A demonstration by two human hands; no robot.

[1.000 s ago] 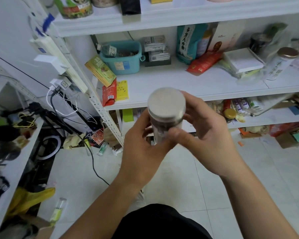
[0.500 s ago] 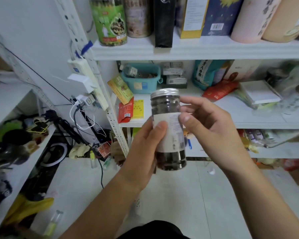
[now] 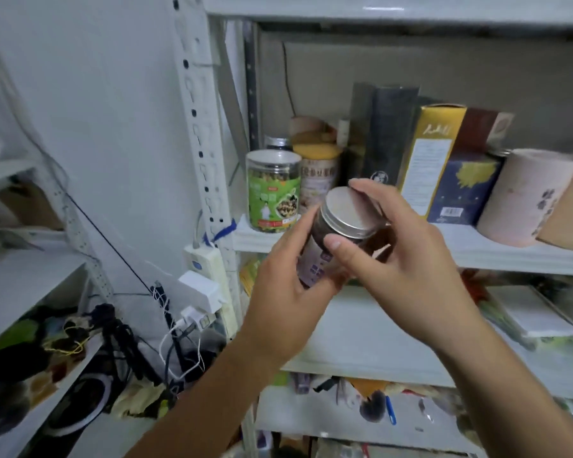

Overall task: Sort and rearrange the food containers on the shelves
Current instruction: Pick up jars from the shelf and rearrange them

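Head view: two hands hold a tilted jar before the shelf

A clear round jar with dark contents, a pale label and a silver metal screw lid (image 3: 344, 219) is held in the air, tilted, just in front of the white shelf board (image 3: 477, 256). The left hand (image 3: 288, 292) curls round the jar's lower body. The right hand (image 3: 407, 259) grips the lid's rim between thumb and fingers. On the board behind stand a clear jar with a green label (image 3: 273, 193), a yellow-capped jar (image 3: 318, 173), a tall yellow carton (image 3: 427, 160), a dark blue box (image 3: 463, 190) and a pink cylinder (image 3: 523, 196).
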